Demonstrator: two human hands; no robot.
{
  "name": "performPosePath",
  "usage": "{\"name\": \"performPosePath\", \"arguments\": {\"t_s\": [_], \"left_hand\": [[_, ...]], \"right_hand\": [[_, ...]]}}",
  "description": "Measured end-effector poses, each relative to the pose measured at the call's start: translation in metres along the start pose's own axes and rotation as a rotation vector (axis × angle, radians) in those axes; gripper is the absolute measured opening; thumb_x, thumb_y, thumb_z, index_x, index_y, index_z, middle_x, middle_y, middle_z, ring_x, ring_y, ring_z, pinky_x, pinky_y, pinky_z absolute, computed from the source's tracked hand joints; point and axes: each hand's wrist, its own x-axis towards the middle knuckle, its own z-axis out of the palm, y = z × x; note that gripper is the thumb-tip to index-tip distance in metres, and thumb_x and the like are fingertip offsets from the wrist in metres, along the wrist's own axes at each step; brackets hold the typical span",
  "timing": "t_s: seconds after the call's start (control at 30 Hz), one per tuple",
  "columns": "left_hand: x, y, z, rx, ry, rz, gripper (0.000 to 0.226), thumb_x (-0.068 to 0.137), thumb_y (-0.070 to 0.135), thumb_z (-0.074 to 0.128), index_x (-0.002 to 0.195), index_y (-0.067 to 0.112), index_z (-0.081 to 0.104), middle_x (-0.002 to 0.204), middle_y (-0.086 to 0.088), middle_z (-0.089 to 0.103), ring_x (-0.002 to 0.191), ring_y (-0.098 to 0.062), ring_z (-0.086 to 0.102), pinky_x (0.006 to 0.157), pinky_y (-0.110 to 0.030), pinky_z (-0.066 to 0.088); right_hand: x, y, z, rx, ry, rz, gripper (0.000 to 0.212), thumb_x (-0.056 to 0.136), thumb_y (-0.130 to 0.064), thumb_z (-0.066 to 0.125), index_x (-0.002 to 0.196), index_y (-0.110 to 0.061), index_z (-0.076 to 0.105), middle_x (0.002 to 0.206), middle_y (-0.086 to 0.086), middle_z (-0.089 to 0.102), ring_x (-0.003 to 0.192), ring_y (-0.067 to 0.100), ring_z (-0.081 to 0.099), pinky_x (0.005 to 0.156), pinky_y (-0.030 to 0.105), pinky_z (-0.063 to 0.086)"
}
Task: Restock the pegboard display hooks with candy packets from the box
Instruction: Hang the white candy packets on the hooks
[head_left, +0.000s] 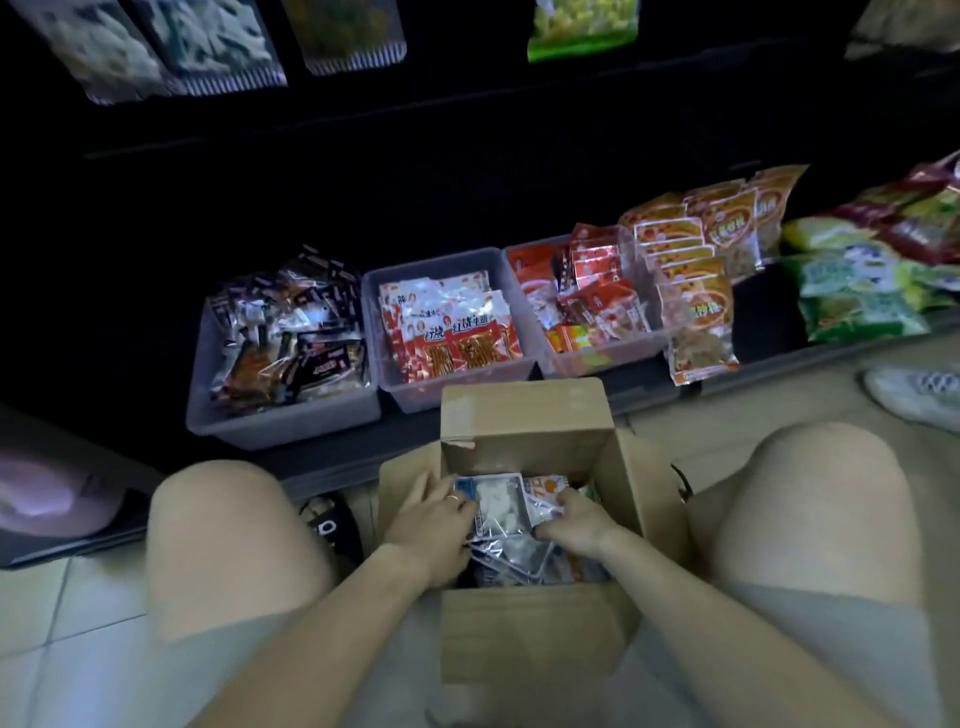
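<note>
Progress: Early, I judge. Both my hands are down in the box (524, 431), low in the centre of the frame, and no packet is out of it yet. The picking, lifting and hanging all appear left to do.
Box: Open cardboard, on the floor between my knees, flaps spread. It holds many clear and blue packets (496, 506) of white candy, with an orange one at the right.
Left hand (434, 525): Reaches in from the lower left, palm down, fingers curled over the left edge of the top packet. It seems to grip that edge; a ring shows on one finger.
Right hand (574, 525): Reaches in from the lower right, fingers bent down into the packets, pinching at clear wrapping. Exactly which packet it has, I cannot tell.
Arms: Both forearms run up from the bottom edge and meet over the box.
Hooks: Not visible. Hanging bags (582, 28) show along the dark top edge.
Bins (283, 415): Three clear tubs of snacks sit on the low shelf just above the box.
Loose bags (691, 270): Orange and green packs lie to the right of the tubs.
</note>
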Motion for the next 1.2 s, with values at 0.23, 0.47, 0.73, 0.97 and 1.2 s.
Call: {"name": "performPosePath", "arguments": {"t_s": [0.23, 0.47, 0.73, 0.97, 1.2], "left_hand": [[0.007, 0.016, 0.008, 0.134, -0.011, -0.005, 0.083, 0.090, 0.044, 0.067, 0.158, 0.010, 0.034, 0.160, -0.015, 0.042, 0.158, -0.031, 0.013, 0.120, -0.059, -0.024], [0.008, 0.017, 0.005, 0.055, 0.017, -0.035, 0.073, 0.086, 0.047, 0.067, 0.146, 0.010, 0.049, 0.141, -0.009, 0.059, 0.145, -0.029, 0.033, 0.119, -0.057, -0.028], [0.005, 0.015, 0.006, 0.034, 0.029, -0.010, 0.074, 0.086, 0.047, 0.066, 0.149, 0.013, 0.051, 0.144, -0.006, 0.060, 0.146, -0.026, 0.033, 0.123, -0.063, -0.020], [0.005, 0.015, 0.006, 0.043, 0.021, -0.021, 0.067, 0.087, 0.046, 0.067, 0.143, 0.012, 0.056, 0.133, -0.005, 0.066, 0.141, -0.025, 0.039, 0.122, -0.064, -0.020], [0.007, 0.010, 0.009, -0.003, 0.010, 0.002, 0.059, 0.084, 0.042, 0.068, 0.136, 0.017, 0.060, 0.126, 0.000, 0.070, 0.139, -0.023, 0.041, 0.119, -0.062, -0.028]], "right_hand": [[0.020, 0.013, 0.022, 0.234, -0.022, 0.174, 0.087, 0.087, -0.028, 0.079, 0.155, -0.005, 0.030, 0.133, 0.014, 0.054, 0.094, 0.025, 0.057, 0.065, 0.028, 0.046], [0.032, 0.004, 0.023, 0.526, 0.017, 0.259, 0.076, 0.085, -0.027, 0.081, 0.147, -0.009, 0.040, 0.084, 0.008, 0.058, 0.065, 0.022, 0.060, 0.059, 0.027, 0.050], [0.094, 0.031, 0.057, 0.766, 0.045, 0.265, 0.129, 0.021, -0.056, 0.091, 0.136, -0.016, 0.049, 0.123, 0.014, 0.068, 0.104, 0.036, 0.071, 0.085, 0.054, 0.062], [0.093, 0.007, 0.057, 0.851, -0.017, 0.301, 0.126, 0.037, -0.058, 0.099, 0.145, -0.015, 0.050, 0.132, 0.012, 0.066, 0.112, 0.033, 0.068, 0.085, 0.044, 0.062], [0.056, -0.029, 0.047, 0.827, 0.038, 0.283, 0.093, 0.074, -0.033, 0.090, 0.149, -0.010, 0.039, 0.138, 0.017, 0.057, 0.118, 0.037, 0.060, 0.098, 0.049, 0.055]]}}
